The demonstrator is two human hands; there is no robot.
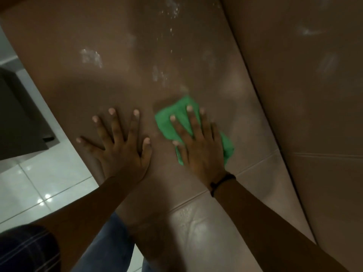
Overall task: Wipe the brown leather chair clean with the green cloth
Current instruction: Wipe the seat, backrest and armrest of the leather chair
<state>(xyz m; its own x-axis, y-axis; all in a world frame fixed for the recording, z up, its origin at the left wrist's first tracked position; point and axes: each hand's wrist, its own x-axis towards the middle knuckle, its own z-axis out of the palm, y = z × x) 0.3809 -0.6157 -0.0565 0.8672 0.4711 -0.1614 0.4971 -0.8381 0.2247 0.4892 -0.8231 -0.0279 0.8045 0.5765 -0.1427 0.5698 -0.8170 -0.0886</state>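
Observation:
The brown leather chair (137,61) fills most of the view, its seat cushion streaked with whitish wet smears in the upper middle. A crumpled green cloth (169,122) lies on the cushion under my right hand (198,146), which presses flat on it with fingers spread; a dark band sits on that wrist. My left hand (119,146) rests flat and bare on the leather just left of the cloth, fingers apart, holding nothing. A second leather panel (304,95) rises at the right beyond a deep seam.
White glossy floor tiles (39,179) lie to the left of the chair's edge. A dark piece of furniture (17,118) stands on the tiles at the far left. My jeans-clad leg (110,244) is at the bottom.

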